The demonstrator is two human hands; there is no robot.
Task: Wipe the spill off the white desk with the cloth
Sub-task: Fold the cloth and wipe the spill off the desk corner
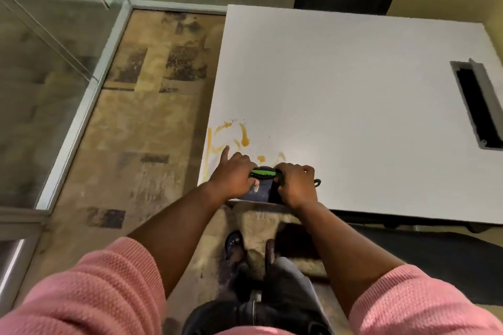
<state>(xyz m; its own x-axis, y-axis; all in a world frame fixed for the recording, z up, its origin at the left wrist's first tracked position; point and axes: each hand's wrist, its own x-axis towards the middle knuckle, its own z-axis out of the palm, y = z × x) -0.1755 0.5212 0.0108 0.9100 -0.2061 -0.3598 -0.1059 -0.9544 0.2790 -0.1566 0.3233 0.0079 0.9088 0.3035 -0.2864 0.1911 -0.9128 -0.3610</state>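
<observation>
An orange spill streaks the near left corner of the white desk, with drops reaching toward the front edge. A dark cloth with a green stripe lies at the desk's front edge, just below the spill. My left hand grips the cloth's left side, its index finger pointing up toward the spill. My right hand grips the cloth's right side. Most of the cloth is hidden under both hands.
A grey cable slot with a dark opening cuts into the desk's right side. A glass partition with a metal frame stands to the left across patterned floor. My feet stand below the desk's front edge.
</observation>
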